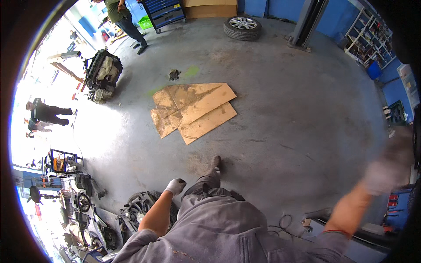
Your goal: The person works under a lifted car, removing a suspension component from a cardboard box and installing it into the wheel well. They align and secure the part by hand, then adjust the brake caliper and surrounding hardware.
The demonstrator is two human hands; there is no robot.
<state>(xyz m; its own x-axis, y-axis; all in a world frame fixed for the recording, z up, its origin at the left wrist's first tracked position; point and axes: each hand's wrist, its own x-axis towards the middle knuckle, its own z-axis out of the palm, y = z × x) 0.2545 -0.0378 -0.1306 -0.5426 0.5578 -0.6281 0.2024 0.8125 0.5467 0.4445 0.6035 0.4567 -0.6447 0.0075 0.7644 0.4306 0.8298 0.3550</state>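
Note:
My left hand (176, 186), in a pale glove with dark patches, hangs beside my left thigh. Its fingers look curled in, and nothing shows in them. Just below it lies a dark mechanical assembly (136, 212) with a round rim, partly covered by my forearm. My right hand (388, 168), also gloved, is raised out to the far right. Motion smears it, so its fingers and anything in them cannot be made out. One shoe (216, 162) of mine steps forward on the grey floor. Ahead of it lie flattened, stained cardboard sheets (206, 105).
A car engine (104, 72) hangs or stands at the left, by a hoist arm (66, 56). A wheel (242, 28) lies near a lift post (308, 24) at the back. One person (120, 19) stands by a blue tool cabinet (164, 13); others (50, 113) are farther left. A cable (283, 223) loops behind me.

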